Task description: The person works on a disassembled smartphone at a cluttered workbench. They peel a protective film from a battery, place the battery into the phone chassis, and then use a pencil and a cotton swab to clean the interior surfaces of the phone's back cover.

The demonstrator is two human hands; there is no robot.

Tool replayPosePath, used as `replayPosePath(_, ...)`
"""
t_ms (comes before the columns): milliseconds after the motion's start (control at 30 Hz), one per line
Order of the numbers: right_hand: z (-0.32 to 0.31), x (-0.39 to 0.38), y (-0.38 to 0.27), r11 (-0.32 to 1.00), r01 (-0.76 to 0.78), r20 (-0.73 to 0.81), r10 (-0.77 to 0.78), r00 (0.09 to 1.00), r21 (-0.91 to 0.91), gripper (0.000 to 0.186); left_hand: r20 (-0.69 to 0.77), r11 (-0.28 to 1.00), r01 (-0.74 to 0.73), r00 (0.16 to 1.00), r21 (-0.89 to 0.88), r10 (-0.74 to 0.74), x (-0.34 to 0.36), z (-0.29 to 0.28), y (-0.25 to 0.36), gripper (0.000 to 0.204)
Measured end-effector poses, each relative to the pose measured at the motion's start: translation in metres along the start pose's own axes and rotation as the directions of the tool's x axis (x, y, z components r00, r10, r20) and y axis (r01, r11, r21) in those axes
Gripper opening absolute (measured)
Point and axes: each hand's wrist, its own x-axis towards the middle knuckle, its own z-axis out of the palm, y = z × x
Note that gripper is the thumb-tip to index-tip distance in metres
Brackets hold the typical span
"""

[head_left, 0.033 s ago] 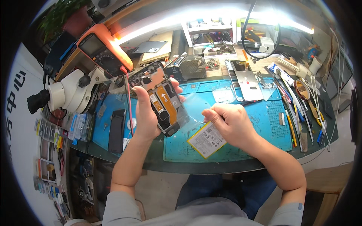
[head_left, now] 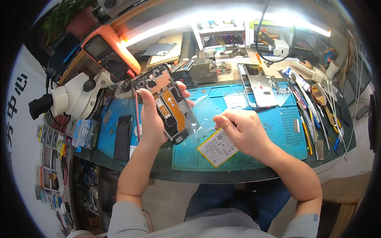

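Opened smartphone (head_left: 174, 110), internals and an orange flat cable exposed, is held tilted above the dark tabletop (head_left: 190, 176). Tabletop carries a teal work mat (head_left: 184, 160). White microscope (head_left: 73, 97) stands at the left, an orange-cased multimeter (head_left: 109, 55) behind it and to its right. Left hand (head_left: 154, 125) grips the smartphone along both long sides, thumb on one and fingers on the other. Right hand (head_left: 244, 129) shows thumb and fingers drawn together over the upper edge of a yellow-bordered battery (head_left: 217, 148); whether it grips the battery cannot be told. Silver phone housing (head_left: 262, 89) lies toward the mat's rear edge. Dark phone-shaped panel (head_left: 123, 139) lies left of the left forearm, well apart from the battery.
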Motion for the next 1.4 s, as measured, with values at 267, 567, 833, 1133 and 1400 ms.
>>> replayPosePath(267,-0.051,0.003,-0.012,0.973,-0.21,-0.084,0.218,0.972,0.097,0.04,-0.174,0.983,-0.159,0.969,0.096,0.174,0.0,-0.026,0.049,0.074)
replayPosePath(567,-0.069,0.015,0.001,0.978,-0.07,-0.224,0.113,0.968,0.194,0.043,0.06,0.525,0.597,0.624,0.607,-0.779,-0.014,0.025,-0.014,0.046)
replayPosePath(833,-0.056,0.006,-0.005,0.963,-0.046,-0.075,0.068,0.995,0.265,0.04,0.096,0.664,0.302,0.865,0.684,-0.492,-0.009,0.029,-0.004,0.036)
replayPosePath(1133,-0.049,0.006,-0.014,0.952,-0.15,0.106,0.126,0.986,0.265,0.036,0.052,0.929,0.37,0.927,0.031,-0.371,-0.017,0.025,-0.021,0.028)
replayPosePath(1400,-0.043,0.004,-0.006,0.944,-0.105,0.109,0.075,0.991,0.311,0.037,0.088,0.924,0.048,0.992,0.38,-0.088,-0.02,0.035,-0.01,0.018)
